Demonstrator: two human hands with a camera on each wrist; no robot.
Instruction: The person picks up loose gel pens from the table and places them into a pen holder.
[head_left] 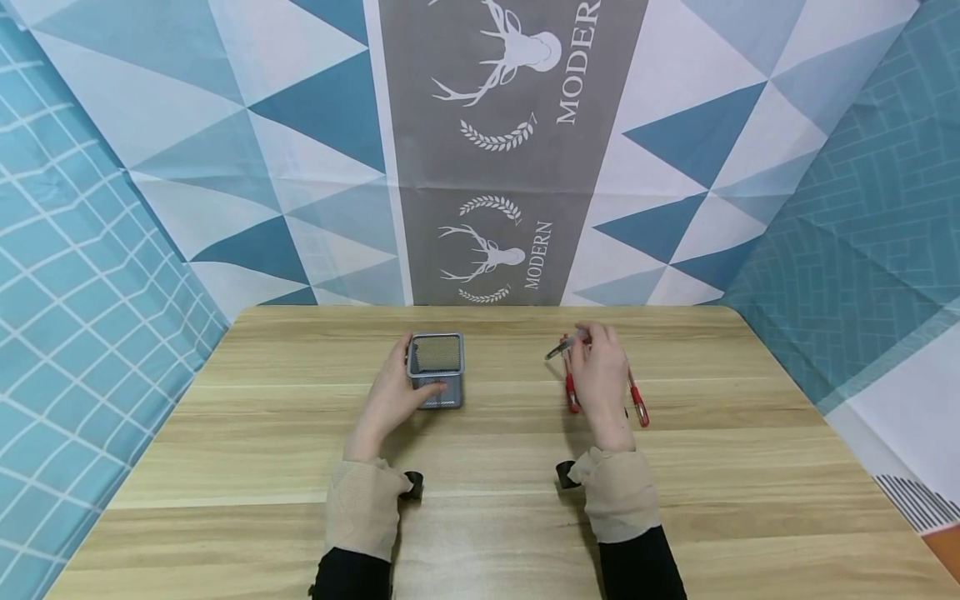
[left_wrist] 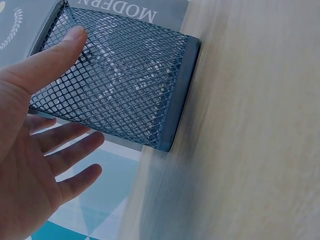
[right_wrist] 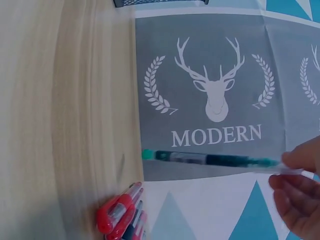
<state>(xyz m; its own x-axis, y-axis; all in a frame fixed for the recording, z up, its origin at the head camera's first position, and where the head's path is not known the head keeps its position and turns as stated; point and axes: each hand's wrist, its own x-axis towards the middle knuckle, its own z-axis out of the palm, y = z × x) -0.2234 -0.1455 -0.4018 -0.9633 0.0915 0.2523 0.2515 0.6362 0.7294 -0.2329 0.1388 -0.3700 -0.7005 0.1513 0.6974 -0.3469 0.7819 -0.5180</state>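
Note:
A dark metal mesh pen holder stands upright on the table, its open top facing up. My left hand holds it from the left side; in the left wrist view the thumb lies across the mesh wall, while several fingers spread loosely below. My right hand pinches a pen with a green end between thumb and fingers near its clear end. That pen is held above the table, its green end pointing left toward the pen holder. Below the right hand lie red pens and a darker one, partly hidden by the hand.
The wooden table ends at a wall hanging with deer prints and triangles behind it. More pens lie bunched together in the right wrist view. Teal cloth hangs on the right side.

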